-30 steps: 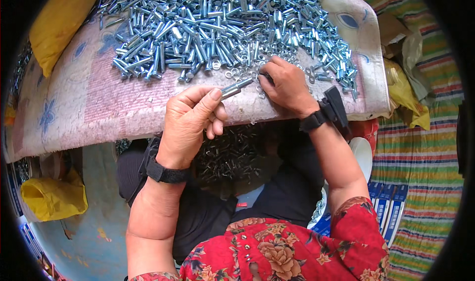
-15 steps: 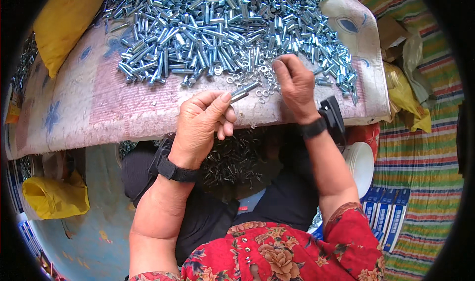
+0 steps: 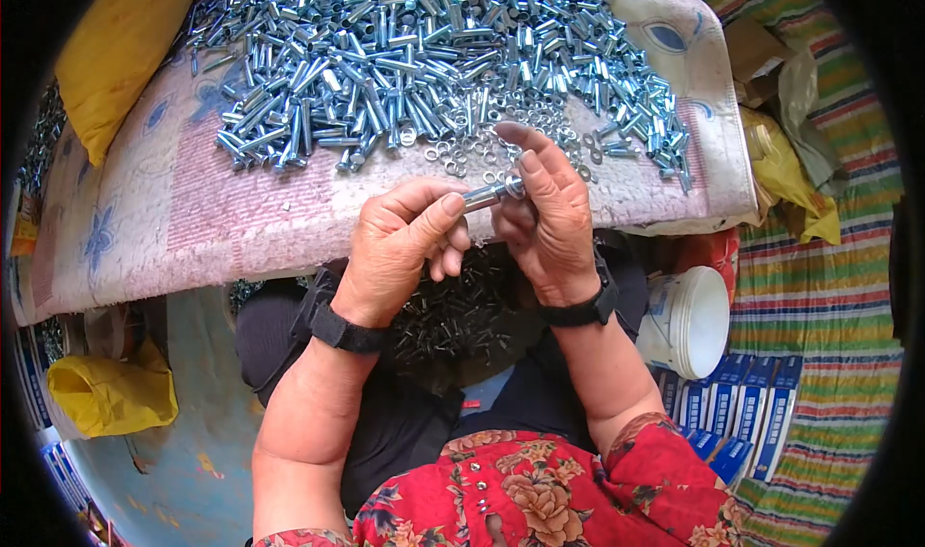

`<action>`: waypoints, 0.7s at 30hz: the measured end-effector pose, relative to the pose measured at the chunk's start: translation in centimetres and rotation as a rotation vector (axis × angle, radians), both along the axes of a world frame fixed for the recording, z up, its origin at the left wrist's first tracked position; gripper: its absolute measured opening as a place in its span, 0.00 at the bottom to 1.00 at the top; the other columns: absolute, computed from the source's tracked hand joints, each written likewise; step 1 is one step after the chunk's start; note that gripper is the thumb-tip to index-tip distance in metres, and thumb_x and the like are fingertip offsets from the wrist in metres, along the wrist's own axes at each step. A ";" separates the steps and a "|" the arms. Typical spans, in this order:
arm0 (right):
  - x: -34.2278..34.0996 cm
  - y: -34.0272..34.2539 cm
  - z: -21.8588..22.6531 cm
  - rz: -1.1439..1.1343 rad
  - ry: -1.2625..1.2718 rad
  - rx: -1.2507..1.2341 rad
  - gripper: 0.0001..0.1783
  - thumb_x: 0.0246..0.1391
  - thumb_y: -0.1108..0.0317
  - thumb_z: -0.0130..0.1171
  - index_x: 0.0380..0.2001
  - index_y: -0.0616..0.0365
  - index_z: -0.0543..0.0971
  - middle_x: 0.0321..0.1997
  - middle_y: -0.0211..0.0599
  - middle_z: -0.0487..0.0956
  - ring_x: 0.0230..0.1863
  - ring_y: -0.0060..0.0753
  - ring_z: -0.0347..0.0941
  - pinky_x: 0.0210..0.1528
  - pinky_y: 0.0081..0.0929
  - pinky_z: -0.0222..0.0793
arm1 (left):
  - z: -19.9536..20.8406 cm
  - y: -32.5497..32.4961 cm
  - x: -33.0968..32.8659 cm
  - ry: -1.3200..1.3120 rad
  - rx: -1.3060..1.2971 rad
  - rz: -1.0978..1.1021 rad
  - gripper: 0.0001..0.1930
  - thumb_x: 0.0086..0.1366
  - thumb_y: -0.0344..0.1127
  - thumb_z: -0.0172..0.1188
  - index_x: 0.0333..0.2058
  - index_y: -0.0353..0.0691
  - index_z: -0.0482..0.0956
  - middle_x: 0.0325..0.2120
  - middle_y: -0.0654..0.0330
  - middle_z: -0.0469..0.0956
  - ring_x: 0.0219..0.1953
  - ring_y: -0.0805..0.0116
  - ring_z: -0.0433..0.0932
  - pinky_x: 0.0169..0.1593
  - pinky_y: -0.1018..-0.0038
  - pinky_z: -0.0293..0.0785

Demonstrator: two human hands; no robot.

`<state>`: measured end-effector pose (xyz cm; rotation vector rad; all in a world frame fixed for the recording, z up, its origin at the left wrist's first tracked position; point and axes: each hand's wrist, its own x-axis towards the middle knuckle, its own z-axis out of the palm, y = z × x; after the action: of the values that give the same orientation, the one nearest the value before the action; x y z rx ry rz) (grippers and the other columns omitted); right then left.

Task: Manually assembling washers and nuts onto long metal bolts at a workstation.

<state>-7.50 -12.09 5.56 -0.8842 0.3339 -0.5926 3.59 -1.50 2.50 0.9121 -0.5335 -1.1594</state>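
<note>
Above the table's front edge, my left hand pinches a shiny metal sleeve anchor bolt between thumb and fingers, its free end pointing right. My right hand is closed around that free end, with a small ring-shaped washer at the thumb and fingers; the fingers partly hide how far it sits on the bolt. Loose washers lie scattered just beyond both hands. Behind them spreads a big heap of metal sleeves and bolts.
A patterned cloth covers the table. Dark small parts fill a container below its edge, between my knees. A white bucket and blue-and-white boxes stand at right. Yellow bags are at left.
My right hand has come from the loose washers down and left to the bolt's free end, now with a washer. My left hand still holds the bolt in about the same place.
</note>
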 end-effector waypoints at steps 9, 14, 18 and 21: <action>-1.3 0.5 -2.2 -0.439 0.308 -0.851 0.05 0.50 0.71 0.58 0.27 0.62 0.76 0.20 0.24 0.72 0.23 0.11 0.64 0.23 0.13 0.60 | -0.8 -0.3 -1.6 -0.179 0.026 -0.137 0.13 0.63 0.37 0.50 0.43 0.37 0.73 0.19 0.64 0.73 0.16 0.82 0.69 0.17 0.87 0.61; -1.9 -1.3 -0.9 -0.056 0.385 -0.727 0.10 0.50 0.71 0.57 0.36 0.63 0.77 0.27 0.29 0.76 0.29 0.15 0.68 0.31 0.15 0.65 | -0.7 -0.1 -1.4 -0.178 0.134 -0.098 0.13 0.63 0.38 0.50 0.41 0.37 0.74 0.17 0.67 0.71 0.16 0.82 0.67 0.18 0.87 0.60; 0.5 -6.9 -1.0 -0.348 0.610 -1.316 0.11 0.45 0.71 0.58 0.35 0.61 0.78 0.29 0.42 0.77 0.30 0.35 0.74 0.33 0.24 0.68 | -0.3 0.1 -1.3 -0.075 0.091 -0.033 0.12 0.63 0.39 0.50 0.39 0.38 0.75 0.16 0.68 0.70 0.15 0.83 0.65 0.18 0.88 0.57; 2.7 -10.0 -2.5 -0.372 0.554 -1.596 0.08 0.42 0.71 0.57 0.30 0.59 0.78 0.28 0.43 0.75 0.30 0.44 0.73 0.34 0.31 0.68 | -0.3 -0.2 -1.1 -0.083 0.089 -0.021 0.13 0.63 0.40 0.49 0.39 0.38 0.75 0.16 0.68 0.70 0.14 0.83 0.65 0.17 0.88 0.56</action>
<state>-4.84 -22.08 3.02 -2.5856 0.5133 -0.9377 2.54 -1.65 2.19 1.0370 -0.5634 -1.1758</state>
